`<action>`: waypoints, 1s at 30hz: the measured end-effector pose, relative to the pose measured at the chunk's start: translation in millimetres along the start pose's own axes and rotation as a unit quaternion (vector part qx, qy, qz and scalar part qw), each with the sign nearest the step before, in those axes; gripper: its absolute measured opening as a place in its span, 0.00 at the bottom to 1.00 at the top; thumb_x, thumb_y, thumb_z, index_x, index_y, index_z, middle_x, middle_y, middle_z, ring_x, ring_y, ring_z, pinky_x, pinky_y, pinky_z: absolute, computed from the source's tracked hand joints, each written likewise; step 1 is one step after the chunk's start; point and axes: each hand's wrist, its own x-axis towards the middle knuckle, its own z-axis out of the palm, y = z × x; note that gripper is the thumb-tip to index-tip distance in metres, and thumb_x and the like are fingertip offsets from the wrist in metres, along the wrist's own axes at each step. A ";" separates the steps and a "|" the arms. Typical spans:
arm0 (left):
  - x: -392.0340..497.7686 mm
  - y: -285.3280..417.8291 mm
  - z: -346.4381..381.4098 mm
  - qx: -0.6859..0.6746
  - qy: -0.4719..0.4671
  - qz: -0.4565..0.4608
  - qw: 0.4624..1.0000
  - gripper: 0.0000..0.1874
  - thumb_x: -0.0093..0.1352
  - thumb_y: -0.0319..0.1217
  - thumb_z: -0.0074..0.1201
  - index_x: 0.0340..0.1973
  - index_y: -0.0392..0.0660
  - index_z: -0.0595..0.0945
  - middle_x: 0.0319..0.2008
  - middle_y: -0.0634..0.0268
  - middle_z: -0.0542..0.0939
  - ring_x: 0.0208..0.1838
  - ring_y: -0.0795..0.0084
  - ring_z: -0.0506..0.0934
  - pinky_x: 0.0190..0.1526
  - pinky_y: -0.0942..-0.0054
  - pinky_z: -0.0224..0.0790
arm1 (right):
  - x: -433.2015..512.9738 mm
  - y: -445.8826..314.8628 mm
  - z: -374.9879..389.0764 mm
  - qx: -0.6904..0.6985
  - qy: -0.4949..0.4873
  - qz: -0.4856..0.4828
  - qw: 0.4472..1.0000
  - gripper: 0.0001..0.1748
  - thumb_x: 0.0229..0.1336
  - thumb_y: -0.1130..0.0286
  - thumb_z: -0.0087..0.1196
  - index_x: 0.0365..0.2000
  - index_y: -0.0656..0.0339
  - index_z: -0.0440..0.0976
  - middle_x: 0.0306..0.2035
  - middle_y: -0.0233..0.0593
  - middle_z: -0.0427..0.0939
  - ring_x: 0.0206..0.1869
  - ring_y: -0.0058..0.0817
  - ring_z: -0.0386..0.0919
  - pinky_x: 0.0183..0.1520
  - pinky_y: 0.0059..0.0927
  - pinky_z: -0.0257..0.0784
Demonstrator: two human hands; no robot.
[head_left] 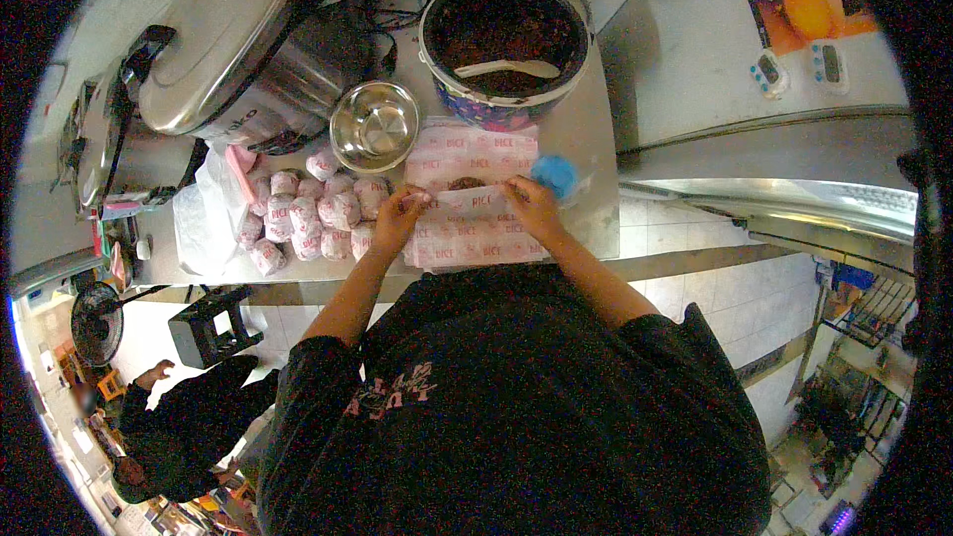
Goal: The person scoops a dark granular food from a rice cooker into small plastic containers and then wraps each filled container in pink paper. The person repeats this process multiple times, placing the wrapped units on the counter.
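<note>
Both hands hold the raised edge of a printed paper wrapper [469,199] over a stack of wrapping paper sheets [476,249]. My left hand [406,210] pinches its left end, and my right hand [530,205] pinches its right end. Just behind that edge a dark portion of food [467,183] shows, partly covered by the paper. Several paper-wrapped bundles [304,216] lie piled left of my left hand. Behind the sheets stands a pot of dark food [514,22] with a white paddle [508,69] resting in it. A blue round object [555,176] is beside my right hand.
A steel bowl [375,126] stands left of the pot. Large lidded metal cookers [238,74] occupy the back left, near black cables [402,4]. A clear plastic bag [205,219] lies at the left. Another person [193,424] in dark clothing is at the lower left, beyond the counter.
</note>
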 end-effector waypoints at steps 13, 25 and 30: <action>5.3 26.2 23.1 0.454 -0.050 0.018 0.889 0.15 0.67 0.39 0.58 0.46 0.50 0.76 0.51 0.55 0.81 0.48 0.52 0.82 0.45 0.51 0.75 | -7.5 -29.8 13.8 -0.215 -0.029 0.029 0.976 0.13 0.60 0.66 0.54 0.45 0.56 0.75 0.38 0.47 0.80 0.40 0.49 0.79 0.40 0.49 0.74; 51.6 40.5 26.7 0.538 -0.061 0.196 0.817 0.44 0.59 0.27 0.61 0.71 0.53 0.60 0.48 0.53 0.79 0.56 0.50 0.75 0.62 0.52 0.66 | 57.2 -44.6 13.1 -0.404 -0.150 -0.038 0.902 0.42 0.55 0.67 0.60 0.69 0.52 0.56 0.71 0.44 0.57 0.75 0.44 0.52 0.70 0.67 0.51; 45.9 59.0 28.2 0.561 -0.053 0.179 0.807 0.34 0.60 0.27 0.58 0.63 0.53 0.70 0.43 0.57 0.81 0.53 0.52 0.77 0.55 0.54 0.71 | 66.0 -29.7 24.7 -0.398 -0.195 -0.043 0.895 0.36 0.59 0.59 0.57 0.67 0.47 0.61 0.72 0.45 0.55 0.74 0.46 0.54 0.69 0.68 0.52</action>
